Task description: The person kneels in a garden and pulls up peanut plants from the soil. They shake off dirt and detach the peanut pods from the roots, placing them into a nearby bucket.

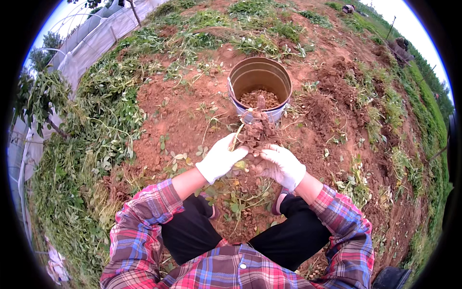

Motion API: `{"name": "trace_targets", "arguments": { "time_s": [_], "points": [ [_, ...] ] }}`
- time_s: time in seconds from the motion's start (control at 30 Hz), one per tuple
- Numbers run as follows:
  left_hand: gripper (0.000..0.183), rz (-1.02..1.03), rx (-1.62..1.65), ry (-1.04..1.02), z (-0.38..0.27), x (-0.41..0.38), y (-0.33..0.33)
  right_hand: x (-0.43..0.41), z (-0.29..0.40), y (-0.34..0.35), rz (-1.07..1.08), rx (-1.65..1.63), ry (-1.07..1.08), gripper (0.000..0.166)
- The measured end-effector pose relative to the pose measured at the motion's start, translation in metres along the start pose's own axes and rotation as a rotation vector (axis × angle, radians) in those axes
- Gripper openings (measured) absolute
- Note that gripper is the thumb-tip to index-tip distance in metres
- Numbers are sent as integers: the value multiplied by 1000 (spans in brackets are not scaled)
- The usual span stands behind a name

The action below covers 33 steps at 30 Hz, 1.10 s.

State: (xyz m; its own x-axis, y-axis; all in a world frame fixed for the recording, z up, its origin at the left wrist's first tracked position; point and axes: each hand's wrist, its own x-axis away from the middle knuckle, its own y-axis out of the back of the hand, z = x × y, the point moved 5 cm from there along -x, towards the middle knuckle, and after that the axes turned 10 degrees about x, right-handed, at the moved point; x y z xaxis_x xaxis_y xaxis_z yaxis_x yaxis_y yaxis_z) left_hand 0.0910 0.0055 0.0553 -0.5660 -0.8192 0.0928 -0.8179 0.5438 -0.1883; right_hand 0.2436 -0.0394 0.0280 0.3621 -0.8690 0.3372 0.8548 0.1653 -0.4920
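Note:
My left hand (pixel 223 157), in a white glove, grips the stems of an uprooted peanut plant (pixel 257 130). Reddish soil clings to its roots and pods, which reach up over the near rim of the bucket. My right hand (pixel 283 167), gloved too, has its bent fingers at the lower right of the root clump; whether they grip a pod is hard to see. Just beyond both hands stands a round bucket (pixel 260 74), brown inside and pale outside. Unshelled peanuts (pixel 254 96) cover its bottom.
Pulled peanut plants (pixel 108 123) lie heaped along the left. More uprooted plants with soil-covered roots (pixel 319 108) lie to the right. White plastic sheeting (pixel 95 45) borders the field at upper left. A crouching person (pixel 400 50) is far off at upper right. Reddish soil (pixel 162 112) surrounds the bucket.

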Motion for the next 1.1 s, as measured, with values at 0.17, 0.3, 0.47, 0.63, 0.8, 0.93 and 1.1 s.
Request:
{"name": "trace_targets", "arguments": {
  "time_s": [0.17, 0.3, 0.47, 0.63, 0.8, 0.93, 1.1],
  "points": [
    [33, -37, -52, -6, 5, -2, 3, -2, -1, 1, 1, 58, 43, 27],
    [30, -24, -101, -102, 7, -4, 3, -6, -2, 3, -110, 343, 60, 33],
    [32, 11, 48, 123, 9, -2, 6, -2, 3, 3, 30, 309, -3, 37],
    [28, 33, 156, 239, -2, 6, 1, 8, 6, 1, 86, 257, 14, 31],
    [23, -15, 162, 332, 14, 4, 7, 7, 12, 0, 28, 501, 4, 27],
    [19, -108, 148, 237, 15, 0, 12, 15, 27, -6, -102, 762, 11, 23],
    [20, -191, 130, 203, 13, -3, 41, 25, 57, -2, -190, 752, 262, 20]
  ]
}}
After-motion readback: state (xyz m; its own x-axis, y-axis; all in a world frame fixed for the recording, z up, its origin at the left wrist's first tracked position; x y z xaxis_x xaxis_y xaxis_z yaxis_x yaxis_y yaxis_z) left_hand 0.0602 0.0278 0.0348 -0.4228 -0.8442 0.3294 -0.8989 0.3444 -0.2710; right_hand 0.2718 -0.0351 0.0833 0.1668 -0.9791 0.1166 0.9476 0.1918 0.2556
